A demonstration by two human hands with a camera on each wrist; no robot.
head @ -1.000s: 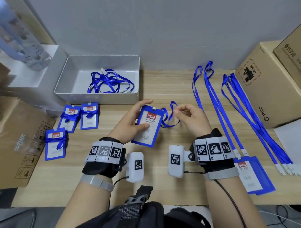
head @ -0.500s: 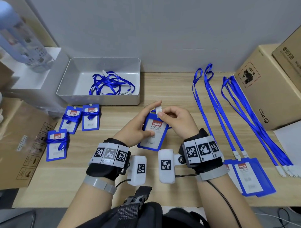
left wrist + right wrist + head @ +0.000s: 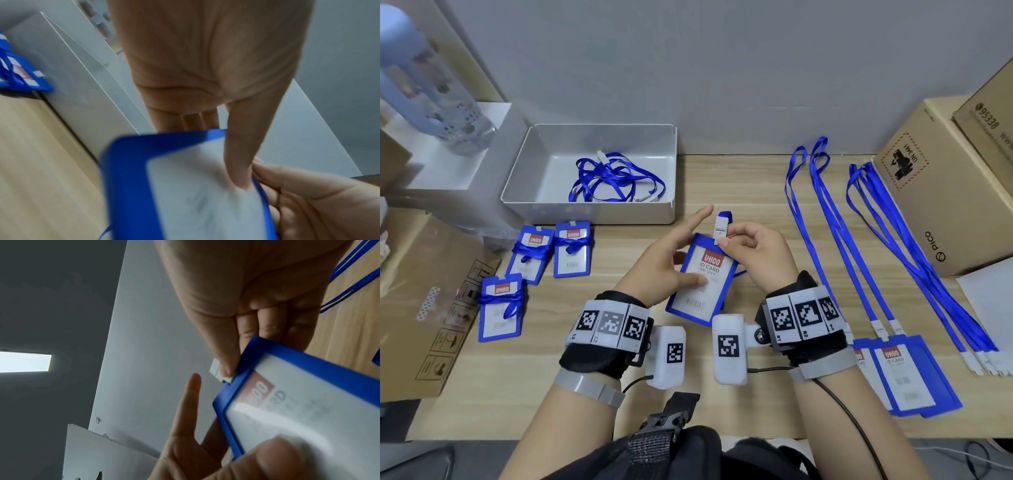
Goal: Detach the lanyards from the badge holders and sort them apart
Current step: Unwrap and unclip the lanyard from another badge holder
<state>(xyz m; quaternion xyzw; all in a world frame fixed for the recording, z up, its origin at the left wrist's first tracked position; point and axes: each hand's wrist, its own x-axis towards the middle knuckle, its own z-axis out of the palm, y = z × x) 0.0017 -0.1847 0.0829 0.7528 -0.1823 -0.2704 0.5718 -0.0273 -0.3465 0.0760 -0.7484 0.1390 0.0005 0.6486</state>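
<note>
A blue badge holder with a UHOO ID card is held above the table's middle. My left hand grips it, thumb pressed on the card face, index finger pointing up. My right hand pinches the white lanyard clip at the holder's top edge; the same clip shows under the thumb in the right wrist view. The blue strap of this lanyard hangs behind the holder, mostly hidden.
A white tray at the back left holds loose blue lanyards. Three wrapped badge holders lie left. Long lanyards and a stack of holders lie right, beside cardboard boxes.
My right hand let the strap loop go and moved to the clip at the holder's top. The holder now stands more upright, with the clip raised clear above its edge.
</note>
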